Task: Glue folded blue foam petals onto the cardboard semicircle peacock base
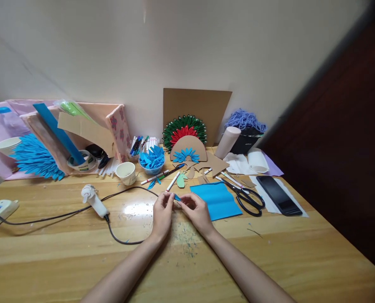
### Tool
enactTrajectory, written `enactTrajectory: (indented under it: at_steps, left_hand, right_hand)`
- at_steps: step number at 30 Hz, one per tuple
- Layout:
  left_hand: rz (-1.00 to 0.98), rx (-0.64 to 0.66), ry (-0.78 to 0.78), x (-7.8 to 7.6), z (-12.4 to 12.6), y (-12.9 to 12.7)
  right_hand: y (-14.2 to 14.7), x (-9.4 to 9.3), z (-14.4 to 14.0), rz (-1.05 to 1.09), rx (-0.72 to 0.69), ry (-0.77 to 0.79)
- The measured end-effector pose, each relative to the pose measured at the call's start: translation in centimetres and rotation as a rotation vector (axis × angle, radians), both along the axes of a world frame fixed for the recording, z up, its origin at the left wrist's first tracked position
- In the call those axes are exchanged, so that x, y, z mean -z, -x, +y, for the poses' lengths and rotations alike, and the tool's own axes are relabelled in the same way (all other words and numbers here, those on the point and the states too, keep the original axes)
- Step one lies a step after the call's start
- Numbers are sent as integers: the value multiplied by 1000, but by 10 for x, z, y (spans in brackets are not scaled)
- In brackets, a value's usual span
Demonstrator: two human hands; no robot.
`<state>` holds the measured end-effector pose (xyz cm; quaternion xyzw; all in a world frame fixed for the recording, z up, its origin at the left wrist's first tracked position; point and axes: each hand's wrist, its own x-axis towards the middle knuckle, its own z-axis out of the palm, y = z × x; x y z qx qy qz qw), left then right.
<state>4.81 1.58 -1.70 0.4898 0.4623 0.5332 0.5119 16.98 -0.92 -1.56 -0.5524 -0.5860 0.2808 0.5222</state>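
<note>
A small folded blue piece [176, 197], shaped like a petal, is pinched between my two hands above the wooden table. My left hand [162, 214] has thumb and index finger closed on its left side. From the right, the fingertips of my right hand [198, 210] grip its other end. A blue sheet [217, 200] lies flat just past my right hand. Behind my hands, a white marker [172, 182] and a green leaf-shaped piece [181, 181] rest on the table. Further back, blue petals [186, 155] fan across a cardboard half-disc [189, 144].
Black scissors [248, 200] and a phone [278, 195] lie to the right. A white corded tool [94, 201] sits left, its black cable curving toward my left arm. A bowl of blue pieces [152, 160] and a paper cup [126, 173] stand behind. Dark scraps [187, 242] litter the tabletop.
</note>
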Motion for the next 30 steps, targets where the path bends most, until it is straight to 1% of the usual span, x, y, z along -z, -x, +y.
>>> enactTrajectory:
  at_steps: [4,10,14,18,25,30]
  left_hand:
    - [-1,11,4,1,0,0]
    - [-6,11,18,-2,0,-1]
    - [4,15,10,-2,0,-1]
    - [15,22,2,-1,0,-1]
    - [1,-4,-13,-1,-1,-1]
    - [-8,-8,0,0,1,-1]
  right_hand:
    - [0,-1,0,4,0,-3]
    - [-1,-3,-1,19,-12,9]
    - [-1,-2,-1,24,-20,2]
    - [0,-2,-2,9,-16,-18]
    - [1,-3,-3,-57,-7,-60]
    - [1,-5,-4,-92,3,-99]
